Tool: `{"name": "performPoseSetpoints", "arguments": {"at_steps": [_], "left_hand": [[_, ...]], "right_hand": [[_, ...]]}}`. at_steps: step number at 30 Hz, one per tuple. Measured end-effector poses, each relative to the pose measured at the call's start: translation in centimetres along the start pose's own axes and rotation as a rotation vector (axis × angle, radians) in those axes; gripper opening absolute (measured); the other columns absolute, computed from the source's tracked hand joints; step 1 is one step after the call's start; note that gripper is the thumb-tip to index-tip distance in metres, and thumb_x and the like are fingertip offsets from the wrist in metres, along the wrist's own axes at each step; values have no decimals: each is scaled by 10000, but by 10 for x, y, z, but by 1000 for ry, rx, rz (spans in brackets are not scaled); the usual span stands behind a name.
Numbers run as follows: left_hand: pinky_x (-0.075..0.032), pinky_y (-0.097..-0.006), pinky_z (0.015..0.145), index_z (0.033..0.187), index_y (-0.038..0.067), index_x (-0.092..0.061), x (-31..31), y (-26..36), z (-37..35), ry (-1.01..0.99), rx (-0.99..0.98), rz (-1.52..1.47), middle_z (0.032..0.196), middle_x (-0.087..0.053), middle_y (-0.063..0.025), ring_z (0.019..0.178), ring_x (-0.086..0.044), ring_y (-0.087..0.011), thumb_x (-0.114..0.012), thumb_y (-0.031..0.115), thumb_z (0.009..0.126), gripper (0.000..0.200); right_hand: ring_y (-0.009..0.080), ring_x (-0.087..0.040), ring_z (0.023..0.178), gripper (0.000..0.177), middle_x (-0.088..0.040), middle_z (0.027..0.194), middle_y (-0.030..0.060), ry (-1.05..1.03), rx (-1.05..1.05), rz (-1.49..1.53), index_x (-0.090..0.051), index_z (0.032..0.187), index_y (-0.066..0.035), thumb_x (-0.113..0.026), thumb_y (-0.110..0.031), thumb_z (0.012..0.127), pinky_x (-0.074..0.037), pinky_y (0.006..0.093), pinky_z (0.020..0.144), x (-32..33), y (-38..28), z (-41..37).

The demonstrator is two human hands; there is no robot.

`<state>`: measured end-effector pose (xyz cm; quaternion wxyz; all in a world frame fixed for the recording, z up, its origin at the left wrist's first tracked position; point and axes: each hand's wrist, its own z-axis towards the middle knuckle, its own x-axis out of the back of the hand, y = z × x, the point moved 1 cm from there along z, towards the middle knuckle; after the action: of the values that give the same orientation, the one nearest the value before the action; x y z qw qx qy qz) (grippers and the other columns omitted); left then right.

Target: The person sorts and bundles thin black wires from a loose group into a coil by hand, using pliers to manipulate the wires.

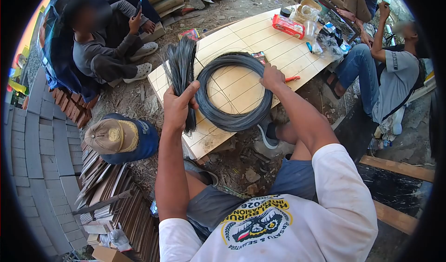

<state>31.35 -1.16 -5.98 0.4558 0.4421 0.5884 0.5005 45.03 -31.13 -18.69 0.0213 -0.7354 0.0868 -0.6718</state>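
Note:
A large round coil of dark wire [215, 115] stands over a pale board table [241, 34]. My right hand [272, 77] is closed on the coil's upper right side. On the left, my left hand [179, 104] is wrapped round a bundle of straight dark wires [181, 62], whose loose ends fan out at the top. The bundle touches or nearly touches the coil's left edge. Behind the coil, near my right hand, lie a small packet [259, 56] and a red-handled tool [292, 79], partly hidden.
A red packet [289, 26], jars and plastic bags lie at the table's far right. One person sits at the upper left with a phone [139, 4]; others sit at the right. A cap [111, 135] rests left of my arm, above stacked boards [132, 215].

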Motion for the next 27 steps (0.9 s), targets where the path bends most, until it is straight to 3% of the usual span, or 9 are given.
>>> {"name": "performPoseSetpoints", "arguments": {"at_steps": [3,10,13,18,22,27], "left_hand": [[-423,-233,465,949,38,-623,4,-2,0,-12,0,18,623,-549,-2,476,-528,-98,-776,248,848,279],[-420,-231,464,945,45,-623,11,-2,-1,9,15,-16,614,-541,1,474,-528,-99,-775,259,851,278],[-419,-231,464,945,46,-624,11,-1,-1,9,14,9,612,-539,3,475,-529,-99,-776,259,851,278],[-423,-230,467,937,42,-624,7,-2,-1,8,8,24,614,-547,1,475,-527,-97,-776,251,850,273],[-432,-243,468,878,35,-617,1,-5,-4,-10,6,-12,613,-569,-4,478,-532,-98,-787,246,840,274],[-392,-219,429,917,44,-624,-2,-6,-5,23,-28,-18,605,-530,15,452,-478,-63,-759,228,869,233]], "right_hand": [[374,-671,1046,386,-677,1103,240,-83,-33,26,-583,1177,2,-623,-167,832,-540,470,878,15,-8,9],[382,-682,1013,349,-685,1069,251,-94,30,42,-630,1117,16,-603,-162,818,-542,483,862,51,-25,-1],[374,-666,1057,390,-673,1095,259,-42,14,80,-615,1155,12,-607,-172,812,-526,482,900,57,-26,-5],[377,-581,1193,584,-514,1324,251,-158,-83,50,-448,1337,-17,-643,-199,817,-503,473,955,32,-10,-3],[374,-570,1198,668,-472,1353,229,-173,-153,26,-402,1365,-31,-704,-233,804,-511,478,947,15,-3,-4],[370,-578,1170,811,-486,1333,210,-92,-36,-41,-376,1382,-36,-792,-365,769,-517,472,935,-1,-8,15]]}}
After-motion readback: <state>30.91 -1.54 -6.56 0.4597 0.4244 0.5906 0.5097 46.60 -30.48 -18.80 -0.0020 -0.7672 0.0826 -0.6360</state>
